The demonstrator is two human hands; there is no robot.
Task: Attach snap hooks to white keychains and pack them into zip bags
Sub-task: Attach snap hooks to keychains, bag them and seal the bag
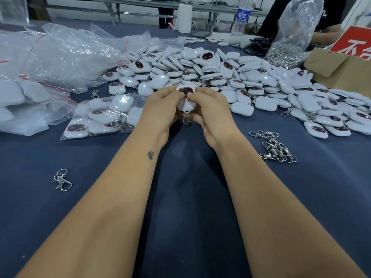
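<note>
- Both hands meet mid-table: left hand (pixel 160 109) and right hand (pixel 208 109) curl round one keychain (pixel 186 97), thumbs pinching its dark face
- A hook (pixel 188 118) hangs at its near end, between the fingers
- Whether the ring is fully threaded is hidden; if not, the hook may slip off when released
- Spare hooks (pixel 275 147) lie near right, part-filled bag (pixel 104 115) left
</note>
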